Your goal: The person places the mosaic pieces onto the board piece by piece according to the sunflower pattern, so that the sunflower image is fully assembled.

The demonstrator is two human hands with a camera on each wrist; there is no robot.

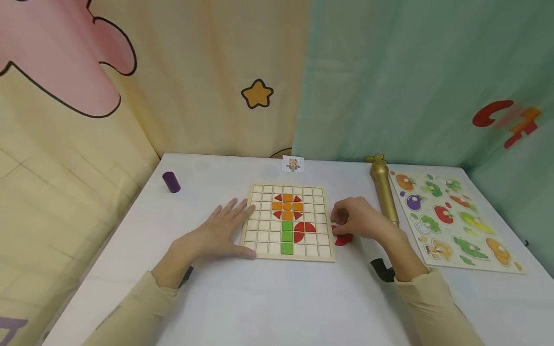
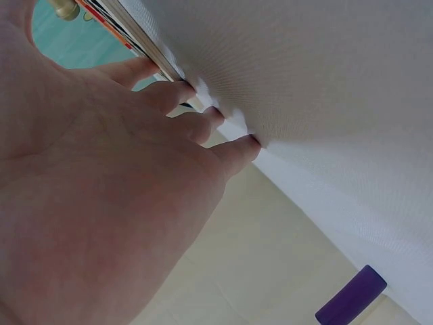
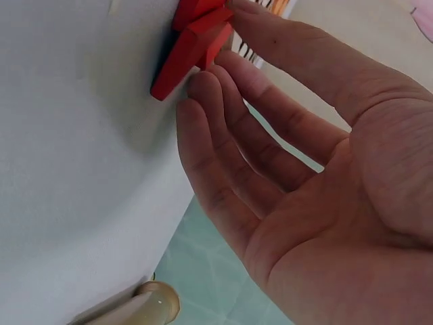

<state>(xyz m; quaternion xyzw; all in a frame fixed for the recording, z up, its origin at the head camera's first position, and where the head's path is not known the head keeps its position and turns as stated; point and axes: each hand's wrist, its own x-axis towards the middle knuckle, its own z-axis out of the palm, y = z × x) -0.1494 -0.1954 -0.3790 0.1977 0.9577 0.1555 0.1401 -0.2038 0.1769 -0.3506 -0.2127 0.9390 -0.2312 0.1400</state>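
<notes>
— Red pieces (image 1: 343, 238), where are they?
— Just right of the wooden grid board (image 1: 287, 222); the right hand (image 1: 361, 221) pinches one.
— And the left hand (image 1: 220, 230)?
— Flat, fingers straight, touching the board's left edge on the tabletop (image 1: 277, 298).

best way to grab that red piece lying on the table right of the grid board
Pinch the red piece by its thin side edges, coming from above on the right, where the right hand already touches it. It lies flat on the table, so only the edges offer purchase; the grid board crowds its left.
</notes>
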